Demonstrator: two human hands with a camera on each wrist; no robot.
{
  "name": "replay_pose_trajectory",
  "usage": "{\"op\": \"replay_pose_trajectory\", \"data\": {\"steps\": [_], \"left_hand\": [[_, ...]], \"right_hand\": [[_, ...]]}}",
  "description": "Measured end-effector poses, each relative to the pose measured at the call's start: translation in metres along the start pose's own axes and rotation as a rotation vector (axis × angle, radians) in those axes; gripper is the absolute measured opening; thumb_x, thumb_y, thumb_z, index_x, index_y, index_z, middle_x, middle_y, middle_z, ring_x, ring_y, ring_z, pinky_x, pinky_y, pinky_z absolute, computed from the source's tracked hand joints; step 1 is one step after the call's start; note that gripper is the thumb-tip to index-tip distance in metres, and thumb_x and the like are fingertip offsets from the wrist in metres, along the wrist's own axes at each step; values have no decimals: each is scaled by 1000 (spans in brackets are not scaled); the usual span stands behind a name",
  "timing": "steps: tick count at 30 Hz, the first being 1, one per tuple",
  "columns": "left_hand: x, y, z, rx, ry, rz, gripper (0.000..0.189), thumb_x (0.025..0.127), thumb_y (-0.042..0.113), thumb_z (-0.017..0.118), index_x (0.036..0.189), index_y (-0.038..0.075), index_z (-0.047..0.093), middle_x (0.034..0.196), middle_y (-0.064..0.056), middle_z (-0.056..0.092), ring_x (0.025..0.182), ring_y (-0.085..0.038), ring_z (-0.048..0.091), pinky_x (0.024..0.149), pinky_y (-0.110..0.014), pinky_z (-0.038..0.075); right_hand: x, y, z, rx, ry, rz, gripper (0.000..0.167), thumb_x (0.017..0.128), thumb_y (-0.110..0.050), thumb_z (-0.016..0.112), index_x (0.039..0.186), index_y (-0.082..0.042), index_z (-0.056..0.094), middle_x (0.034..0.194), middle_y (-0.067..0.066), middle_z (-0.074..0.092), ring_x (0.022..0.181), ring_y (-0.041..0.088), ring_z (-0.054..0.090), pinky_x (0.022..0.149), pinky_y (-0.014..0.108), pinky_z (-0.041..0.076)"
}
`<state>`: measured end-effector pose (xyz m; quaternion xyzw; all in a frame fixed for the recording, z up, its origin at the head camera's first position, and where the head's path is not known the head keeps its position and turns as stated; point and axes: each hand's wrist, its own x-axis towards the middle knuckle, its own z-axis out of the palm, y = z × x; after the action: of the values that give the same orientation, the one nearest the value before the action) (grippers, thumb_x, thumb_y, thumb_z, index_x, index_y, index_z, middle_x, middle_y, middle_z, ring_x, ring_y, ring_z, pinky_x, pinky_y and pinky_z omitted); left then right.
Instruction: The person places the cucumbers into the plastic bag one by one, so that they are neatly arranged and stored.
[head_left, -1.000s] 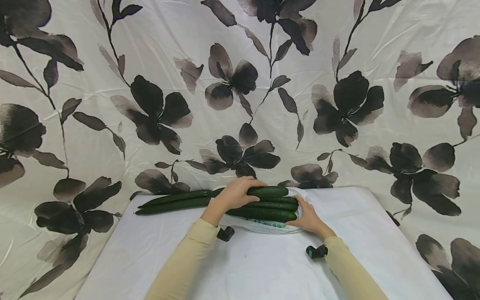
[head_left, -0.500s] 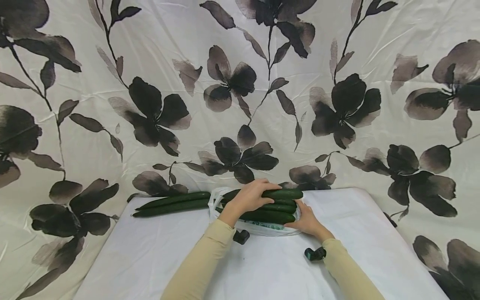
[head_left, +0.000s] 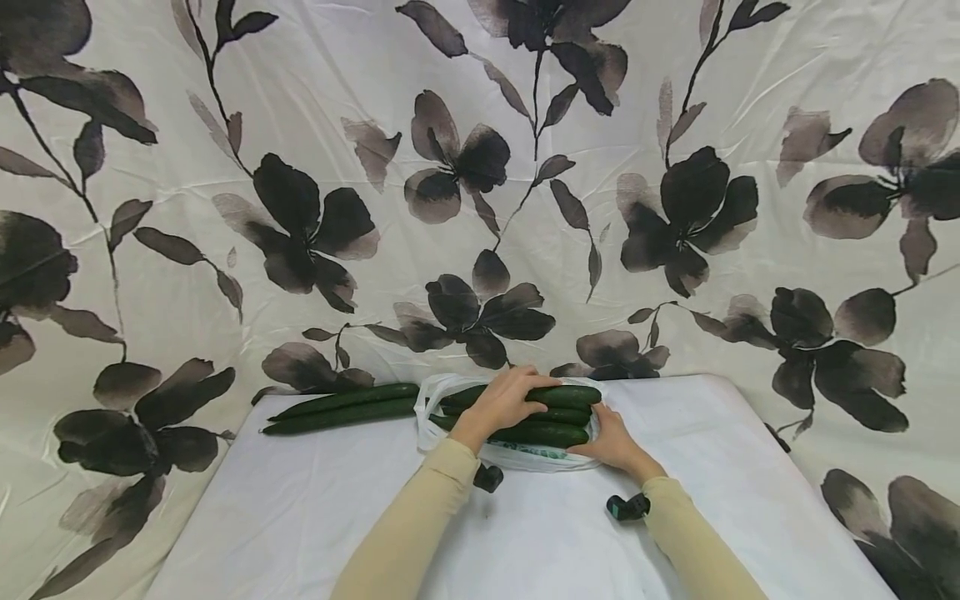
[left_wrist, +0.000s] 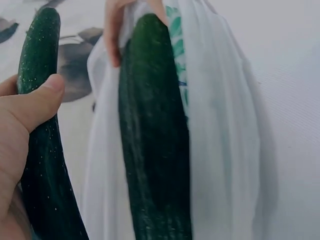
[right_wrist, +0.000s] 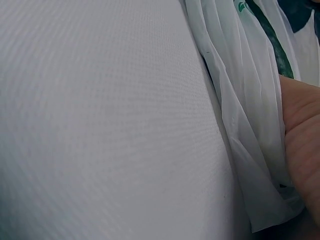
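Several long dark-green cucumbers [head_left: 551, 434] lie side by side on a white plastic bag with green print [head_left: 540, 460]. My left hand [head_left: 506, 402] grips the rearmost cucumber [head_left: 573, 395], thumb on its near side; the left wrist view shows this cucumber [left_wrist: 47, 165] apart from the front one [left_wrist: 155, 125]. At the right ends of the cucumbers, my right hand [head_left: 613, 440] holds them between spread thumb and fingers. In the right wrist view only the edge of that hand [right_wrist: 305, 130] shows beside the bag's folds [right_wrist: 250, 110], its fingertips hidden.
Two more cucumbers [head_left: 341, 409] lie together on the white table [head_left: 300, 492], left of the bag. Behind the table hangs a floral cloth [head_left: 450, 250]. A small black camera sits at each wrist.
My left hand moved right with the rear cucumber, then lowered slightly with it. The bag's left opening came into view around the cucumbers. The right hand stayed nearly in place.
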<state>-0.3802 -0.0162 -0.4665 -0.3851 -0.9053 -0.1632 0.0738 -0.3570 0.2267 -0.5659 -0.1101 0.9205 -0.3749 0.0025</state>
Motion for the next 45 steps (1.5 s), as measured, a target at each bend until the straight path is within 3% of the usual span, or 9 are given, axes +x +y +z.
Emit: {"op": "replay_pose_trajectory", "data": {"steps": [9,17,21,34,45], "left_hand": [[1,-14,10,-54,-74,-75,51,87,30,74,135,31,59,118,3,60,102,-15,58,87,-33,50],[7,-23,16,-66,-159,-150,50,86,31,74,134,32,60,128,2,58,115,-18,56,94,-36,47],[10,-29,21,-85,-187,-175,49,86,31,75,133,30,61,125,2,58,114,-18,55,95,-35,47],[11,-40,32,-87,-185,-170,47,83,31,77,129,27,65,103,4,57,93,-13,55,84,-30,48],[20,-41,40,-73,-166,-147,44,86,30,75,129,26,65,105,3,59,95,-13,55,84,-29,48]], "right_hand": [[-1,-1,-1,-5,-23,54,112,69,-44,87,149,5,25,149,27,31,134,45,27,106,61,29],[-2,0,-2,-1,-13,-3,112,69,-43,87,151,-1,24,150,26,31,132,46,30,102,62,31],[-4,-1,-2,21,-4,-15,110,68,-40,88,152,-4,26,150,25,31,131,47,30,102,63,30],[-1,-3,-1,11,-13,-6,110,69,-42,88,153,-9,26,151,22,32,131,43,32,102,61,32],[-1,1,-1,4,-14,4,110,70,-42,87,153,-8,24,151,22,31,131,42,32,103,60,31]]}}
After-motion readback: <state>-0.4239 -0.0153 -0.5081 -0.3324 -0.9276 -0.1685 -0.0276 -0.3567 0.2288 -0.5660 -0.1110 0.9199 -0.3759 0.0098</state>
